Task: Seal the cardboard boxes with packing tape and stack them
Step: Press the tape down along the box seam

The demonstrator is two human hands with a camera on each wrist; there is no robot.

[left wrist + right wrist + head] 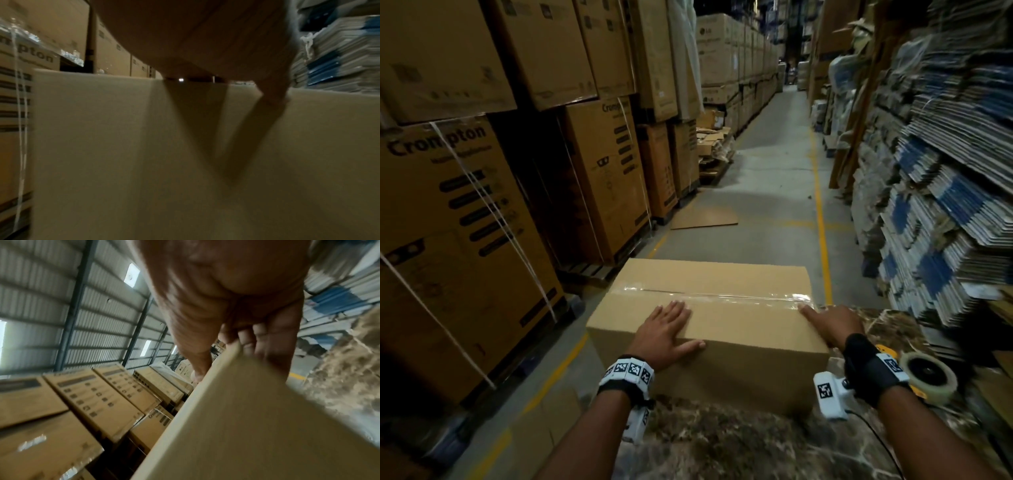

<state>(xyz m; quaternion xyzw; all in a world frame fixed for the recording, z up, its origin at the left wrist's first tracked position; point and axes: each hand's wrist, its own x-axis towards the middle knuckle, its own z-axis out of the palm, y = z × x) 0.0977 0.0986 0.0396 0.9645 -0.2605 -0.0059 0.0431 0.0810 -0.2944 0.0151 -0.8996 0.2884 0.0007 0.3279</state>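
The left hand (666, 330) lies flat, fingers straight, on top of the taped cardboard box (722, 318). The right hand (832, 323) grips the box's right end, fingers wrapping its edge. The box sits on the marbled worktop (722, 445).

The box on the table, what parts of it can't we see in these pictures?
- Inside of the cardboard box: head view, flaps closed under clear tape.
- Its far and bottom sides: hidden by the box itself.
- Right end: head view, right hand covers the corner.
- Top seam: left wrist view, left hand blocks it; blurred.
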